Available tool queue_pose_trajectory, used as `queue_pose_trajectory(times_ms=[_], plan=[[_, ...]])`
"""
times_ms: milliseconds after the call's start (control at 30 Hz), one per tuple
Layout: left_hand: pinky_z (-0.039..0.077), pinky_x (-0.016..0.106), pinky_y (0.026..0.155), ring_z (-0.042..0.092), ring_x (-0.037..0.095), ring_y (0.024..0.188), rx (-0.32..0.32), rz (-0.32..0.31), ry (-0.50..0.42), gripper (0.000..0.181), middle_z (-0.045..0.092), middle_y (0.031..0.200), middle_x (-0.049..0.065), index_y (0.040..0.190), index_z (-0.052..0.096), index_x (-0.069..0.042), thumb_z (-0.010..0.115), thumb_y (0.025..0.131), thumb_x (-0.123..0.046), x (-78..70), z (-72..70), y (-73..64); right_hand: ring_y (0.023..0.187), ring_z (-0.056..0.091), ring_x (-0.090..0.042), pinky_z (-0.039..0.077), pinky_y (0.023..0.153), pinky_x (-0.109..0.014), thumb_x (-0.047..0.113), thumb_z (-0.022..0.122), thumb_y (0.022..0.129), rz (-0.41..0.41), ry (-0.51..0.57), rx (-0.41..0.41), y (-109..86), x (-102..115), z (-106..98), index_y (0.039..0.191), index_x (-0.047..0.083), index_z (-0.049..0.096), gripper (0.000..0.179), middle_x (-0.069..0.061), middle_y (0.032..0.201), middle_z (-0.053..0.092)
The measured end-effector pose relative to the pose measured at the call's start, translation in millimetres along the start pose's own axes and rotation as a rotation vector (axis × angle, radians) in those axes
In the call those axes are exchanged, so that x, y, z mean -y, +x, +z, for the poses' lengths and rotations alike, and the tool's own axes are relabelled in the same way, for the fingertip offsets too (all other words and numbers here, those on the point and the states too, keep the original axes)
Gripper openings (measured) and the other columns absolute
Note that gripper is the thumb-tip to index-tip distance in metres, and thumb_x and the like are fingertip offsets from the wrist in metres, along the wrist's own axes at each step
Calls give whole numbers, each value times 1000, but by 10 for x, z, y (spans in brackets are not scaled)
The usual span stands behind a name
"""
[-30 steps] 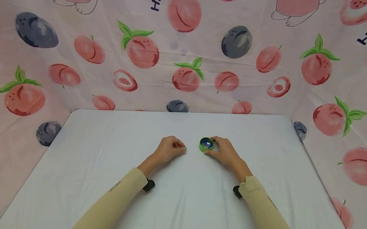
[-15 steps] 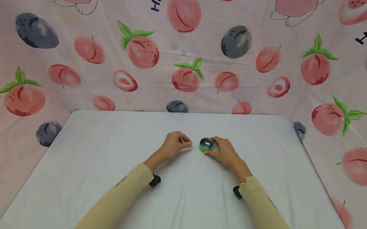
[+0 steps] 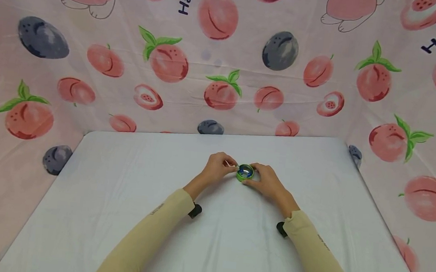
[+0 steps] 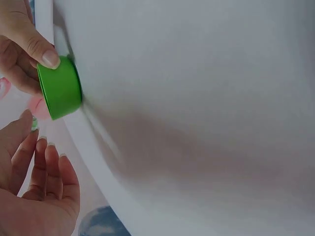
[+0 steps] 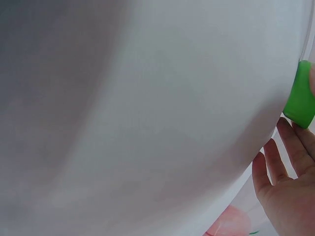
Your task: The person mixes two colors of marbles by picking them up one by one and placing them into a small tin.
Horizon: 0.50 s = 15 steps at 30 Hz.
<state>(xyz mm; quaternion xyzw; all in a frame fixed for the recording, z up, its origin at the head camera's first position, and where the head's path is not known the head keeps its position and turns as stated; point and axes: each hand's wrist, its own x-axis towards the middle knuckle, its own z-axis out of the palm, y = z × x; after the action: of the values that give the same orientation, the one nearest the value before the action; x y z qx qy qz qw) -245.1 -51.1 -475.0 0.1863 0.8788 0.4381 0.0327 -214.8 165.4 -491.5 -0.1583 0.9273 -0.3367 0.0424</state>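
A small round green container (image 3: 239,177) stands on the white-covered table, with shiny blue pieces visible inside. My right hand (image 3: 268,182) grips its right side between thumb and fingers. At the container's left rim, my left hand (image 3: 217,168) pinches a tiny clear-green glassy piece (image 4: 34,123) between thumb and forefinger. In the left wrist view the other fingers of the left hand are spread below the green container (image 4: 63,91), just apart from it. The right wrist view catches the green wall (image 5: 299,101) at its right edge, beside the right fingers (image 5: 291,147).
White cloth (image 3: 207,241) covers the table. Behind it and along both sides hangs a pink fabric (image 3: 190,93) printed with peaches and blue fruit. A dark wrist camera (image 3: 195,211) sits under the left sleeve and another camera (image 3: 282,228) under the right.
My left hand has moved right and slightly away from me, carrying the glassy piece up to the container's left rim. My right hand and the container have stayed in place.
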Motion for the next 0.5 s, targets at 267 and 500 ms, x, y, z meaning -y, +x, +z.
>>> queue_pose_trajectory(times_ms=[267,500], plan=[[50,24,73,64,20,84,-13,40,-7,17,75,98,15,104,80,2,82,92,-9,26,150,41,125,60,-38,44,112,-55,25,82,95,-16,17,-14,13,-30,22,139,-5,61,58,-21,133,68],[47,22,68,60,15,78,-26,18,-30,18,72,93,12,104,80,3,82,93,-11,66,215,34,123,61,-38,45,110,-56,26,81,95,-30,-1,-20,9,-20,12,139,-6,61,57,-21,132,69]])
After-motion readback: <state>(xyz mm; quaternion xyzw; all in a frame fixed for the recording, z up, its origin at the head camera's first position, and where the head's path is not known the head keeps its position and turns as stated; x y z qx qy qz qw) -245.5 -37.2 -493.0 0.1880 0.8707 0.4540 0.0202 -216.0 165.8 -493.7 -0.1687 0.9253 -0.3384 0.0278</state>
